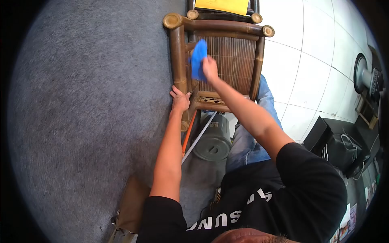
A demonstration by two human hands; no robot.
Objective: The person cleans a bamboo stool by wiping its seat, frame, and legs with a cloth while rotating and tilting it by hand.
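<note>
The blue cloth [198, 60] is up in front of the bamboo chair [223, 26], across the left edge of its slatted panel [233, 62], and it hides a piece of the frame there. Whether it actually touches the bamboo, I can't tell. The right hand [210, 69] has it by one side, fingers folded on the fabric (they're smeared with blur, so don't ask me to count them). The woven seat [208, 99] shows only as a thin strip, its right end lost behind the right forearm [247, 111].

That right arm comes out of a black sleeve [308, 174] and reaches slantwise, forward and to the left, elbow slightly bent. The left arm stretches nearly straight ahead, and the left hand [180, 101] lies on the chair's thick side rail [177, 56], thumb on one side, fingers a little apart on the other.

The cloth hangs longer than it is wide, its long axis running roughly along the side rail, the rounded end pointing away from the person.

Nearer the body, a grey lidded bin [212, 141] stands beside an orange pole [189, 131] and a pale pole [198, 137], their upper ends hidden by the chair. Past the chair's top, a yellow sheet [223, 5] is cut off by the edge of view. Grey carpet [89, 101] spreads left, white tiles [316, 65] right.
</note>
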